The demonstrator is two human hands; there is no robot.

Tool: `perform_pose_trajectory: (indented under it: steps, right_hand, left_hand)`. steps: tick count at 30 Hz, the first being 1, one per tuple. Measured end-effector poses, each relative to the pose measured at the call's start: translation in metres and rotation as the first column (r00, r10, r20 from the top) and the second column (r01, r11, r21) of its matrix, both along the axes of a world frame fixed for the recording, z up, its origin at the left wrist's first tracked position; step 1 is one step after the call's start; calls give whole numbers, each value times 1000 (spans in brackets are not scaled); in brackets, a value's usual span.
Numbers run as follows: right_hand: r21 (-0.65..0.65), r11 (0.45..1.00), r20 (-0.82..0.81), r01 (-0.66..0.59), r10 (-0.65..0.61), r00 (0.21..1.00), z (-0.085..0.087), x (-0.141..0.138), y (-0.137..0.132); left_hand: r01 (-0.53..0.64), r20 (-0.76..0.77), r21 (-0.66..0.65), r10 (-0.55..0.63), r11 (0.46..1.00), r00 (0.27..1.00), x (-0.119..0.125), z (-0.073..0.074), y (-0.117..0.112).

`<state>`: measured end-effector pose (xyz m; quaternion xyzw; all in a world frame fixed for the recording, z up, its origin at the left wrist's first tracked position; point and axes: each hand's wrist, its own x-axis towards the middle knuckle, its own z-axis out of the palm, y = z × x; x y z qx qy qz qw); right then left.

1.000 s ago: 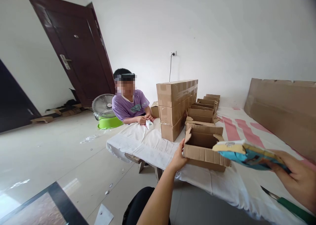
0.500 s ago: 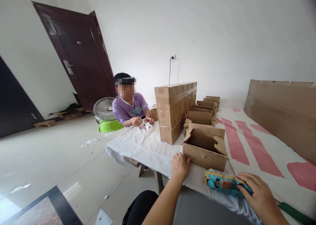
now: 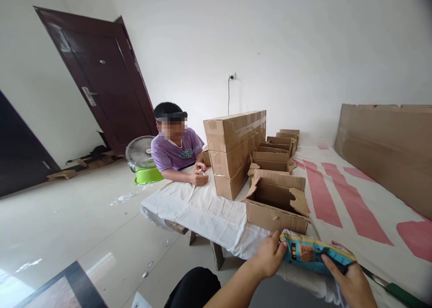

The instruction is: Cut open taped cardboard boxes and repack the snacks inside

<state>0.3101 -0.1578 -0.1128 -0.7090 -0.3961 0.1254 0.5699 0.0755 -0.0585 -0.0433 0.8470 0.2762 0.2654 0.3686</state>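
Both hands grip a blue and yellow snack packet (image 3: 312,254) just above the near edge of the cloth-covered table (image 3: 209,209). My left hand (image 3: 270,254) pinches the packet's left end with closed fingers. My right hand (image 3: 349,283) is closed on its right part. An open cardboard box (image 3: 276,202) with raised flaps stands just beyond the packet, empty as far as I can see.
A row of open boxes (image 3: 278,148) runs back behind the near one, beside a stack of taped cartons (image 3: 232,150). Another person in a purple shirt (image 3: 175,148) sits at the table's far left. A green-handled knife (image 3: 394,290) lies at right. Large cardboard sheet (image 3: 388,150) leans against the wall.
My left hand left the open box's front and took the packet's left end. The packet came down from in front of the box to the table's near edge.
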Motion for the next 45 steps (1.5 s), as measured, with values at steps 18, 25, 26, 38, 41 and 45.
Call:
perform_pose_trajectory:
  steps: [18,25,26,38,41,45]
  right_hand:
    - [110,986,60,-122,116,991,-10,-3,-9]
    - [113,983,89,-147,138,986,-17,0,-9]
    - [115,982,86,-153,143,986,-18,1,-9]
    - [103,986,123,-130,117,986,-17,3,-11]
    - [80,988,129,-131,120,984,-20,6,-11]
    - [88,991,107,-103,93,990,-18,4,-10]
  left_hand:
    - [71,-42,-21,-72,997,997,7,-1,5]
    - [118,-127,-148,-138,982,982,6,-6,8]
    - [90,-138,-155,-112,984,984,7,-7,7]
    - [-35,-131,-175,12,984,991,17,-3,4]
    - [-47,-125,-158,27,986,992,18,-4,5]
    - [-64,-139,-138,44,988,989,18,-6,7]
